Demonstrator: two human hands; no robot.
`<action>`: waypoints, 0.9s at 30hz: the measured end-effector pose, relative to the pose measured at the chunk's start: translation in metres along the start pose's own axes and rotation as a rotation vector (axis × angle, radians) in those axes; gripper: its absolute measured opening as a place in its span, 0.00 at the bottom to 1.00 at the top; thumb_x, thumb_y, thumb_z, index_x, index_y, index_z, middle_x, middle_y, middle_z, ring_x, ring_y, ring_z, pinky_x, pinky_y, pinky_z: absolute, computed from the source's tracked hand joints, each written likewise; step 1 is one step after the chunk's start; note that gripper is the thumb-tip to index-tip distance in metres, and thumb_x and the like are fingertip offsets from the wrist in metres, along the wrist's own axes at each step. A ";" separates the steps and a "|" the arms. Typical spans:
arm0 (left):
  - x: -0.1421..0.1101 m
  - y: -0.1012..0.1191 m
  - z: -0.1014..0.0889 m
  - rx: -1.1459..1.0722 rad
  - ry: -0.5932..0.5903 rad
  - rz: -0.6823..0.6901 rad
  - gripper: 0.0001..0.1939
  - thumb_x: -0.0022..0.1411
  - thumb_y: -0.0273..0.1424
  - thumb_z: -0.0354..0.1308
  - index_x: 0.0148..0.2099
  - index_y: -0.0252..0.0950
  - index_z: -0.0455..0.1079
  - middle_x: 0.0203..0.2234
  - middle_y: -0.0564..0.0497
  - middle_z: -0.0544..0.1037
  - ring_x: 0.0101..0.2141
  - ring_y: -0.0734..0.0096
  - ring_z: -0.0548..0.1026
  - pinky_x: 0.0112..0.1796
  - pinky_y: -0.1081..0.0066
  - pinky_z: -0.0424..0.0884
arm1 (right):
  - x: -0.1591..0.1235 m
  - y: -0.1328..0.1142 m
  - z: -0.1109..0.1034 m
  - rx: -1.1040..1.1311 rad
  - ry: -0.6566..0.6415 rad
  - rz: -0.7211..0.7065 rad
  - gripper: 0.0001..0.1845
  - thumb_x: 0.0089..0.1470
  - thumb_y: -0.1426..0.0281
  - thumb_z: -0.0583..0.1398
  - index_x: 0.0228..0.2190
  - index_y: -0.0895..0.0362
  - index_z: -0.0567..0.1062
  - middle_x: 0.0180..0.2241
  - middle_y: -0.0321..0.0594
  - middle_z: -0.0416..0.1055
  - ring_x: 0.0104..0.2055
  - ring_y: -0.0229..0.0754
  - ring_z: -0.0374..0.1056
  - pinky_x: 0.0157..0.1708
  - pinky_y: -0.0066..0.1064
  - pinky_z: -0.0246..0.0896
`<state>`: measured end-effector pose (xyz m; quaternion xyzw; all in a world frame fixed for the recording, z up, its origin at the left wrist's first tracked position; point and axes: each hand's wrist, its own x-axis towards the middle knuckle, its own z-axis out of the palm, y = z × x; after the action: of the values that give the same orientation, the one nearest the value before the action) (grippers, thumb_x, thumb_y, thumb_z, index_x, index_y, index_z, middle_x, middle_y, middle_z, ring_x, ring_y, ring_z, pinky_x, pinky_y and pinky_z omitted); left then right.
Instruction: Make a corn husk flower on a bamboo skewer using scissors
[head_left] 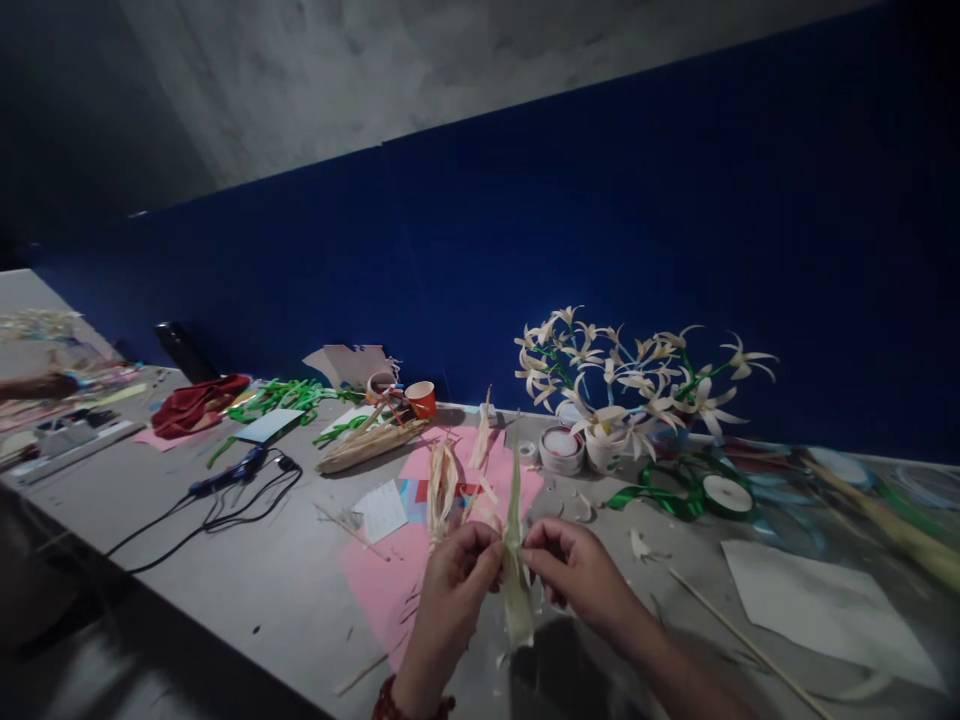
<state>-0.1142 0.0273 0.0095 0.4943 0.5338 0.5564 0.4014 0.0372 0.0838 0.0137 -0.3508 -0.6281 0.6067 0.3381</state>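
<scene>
A long, pale green strip of corn husk (517, 590) stands roughly upright between my two hands, its narrow tip pointing away from me. My left hand (461, 575) pinches its left edge between thumb and fingers. On the opposite edge, my right hand (574, 570) grips it the same way, fingers curled. Beneath and beyond the hands lies pink paper (375, 590) with a bundle of dried husk (443, 480) on it. A second, smaller husk piece (484, 435) stands farther back.
Husk flowers (645, 385) fill a pot at the back right, near a green ribbon roll (727, 495). White paper (825, 610) and a thin stick (739, 630) lie right. A glue gun (232, 472) with its cable is left. At far left shows another person's hand (45, 385).
</scene>
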 end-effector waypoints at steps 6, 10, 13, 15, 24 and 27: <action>0.001 0.006 0.007 0.013 -0.010 0.012 0.13 0.55 0.38 0.65 0.27 0.35 0.68 0.23 0.55 0.67 0.25 0.73 0.64 0.25 0.75 0.60 | -0.001 0.005 0.000 -0.024 0.012 -0.031 0.06 0.42 0.66 0.58 0.20 0.53 0.65 0.17 0.27 0.59 0.18 0.32 0.53 0.16 0.24 0.48; 0.001 0.004 0.011 -0.043 0.005 -0.018 0.15 0.56 0.41 0.62 0.27 0.36 0.66 0.20 0.57 0.63 0.23 0.74 0.61 0.24 0.75 0.59 | -0.001 0.005 0.002 -0.039 0.008 -0.025 0.07 0.43 0.63 0.57 0.21 0.52 0.64 0.17 0.26 0.58 0.17 0.33 0.54 0.15 0.24 0.49; -0.001 0.003 0.014 -0.095 0.025 -0.034 0.14 0.56 0.40 0.62 0.28 0.36 0.66 0.22 0.56 0.65 0.25 0.73 0.62 0.27 0.74 0.61 | -0.002 0.002 0.003 -0.070 0.006 -0.036 0.07 0.44 0.64 0.56 0.21 0.52 0.63 0.17 0.27 0.59 0.17 0.33 0.54 0.16 0.25 0.49; -0.003 0.003 0.016 -0.121 0.040 -0.033 0.13 0.56 0.40 0.62 0.30 0.36 0.66 0.24 0.55 0.67 0.27 0.71 0.65 0.30 0.73 0.63 | -0.002 0.001 0.004 -0.106 0.012 -0.060 0.06 0.44 0.65 0.57 0.21 0.52 0.64 0.18 0.29 0.62 0.19 0.34 0.56 0.18 0.25 0.50; -0.004 0.005 0.019 -0.169 0.054 -0.030 0.12 0.56 0.39 0.63 0.30 0.35 0.69 0.25 0.54 0.69 0.30 0.69 0.66 0.32 0.73 0.63 | -0.001 0.004 0.000 -0.261 0.028 -0.147 0.05 0.44 0.73 0.54 0.20 0.52 0.63 0.19 0.28 0.58 0.22 0.36 0.56 0.21 0.26 0.47; -0.001 0.005 0.019 -0.179 0.045 -0.022 0.15 0.53 0.40 0.67 0.28 0.35 0.69 0.23 0.55 0.67 0.28 0.70 0.64 0.30 0.73 0.62 | -0.002 0.002 -0.001 -0.304 0.013 -0.181 0.06 0.46 0.74 0.56 0.21 0.53 0.64 0.20 0.29 0.59 0.24 0.37 0.57 0.22 0.26 0.48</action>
<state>-0.0948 0.0292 0.0132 0.4380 0.4963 0.6083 0.4379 0.0396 0.0824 0.0115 -0.3440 -0.7394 0.4693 0.3386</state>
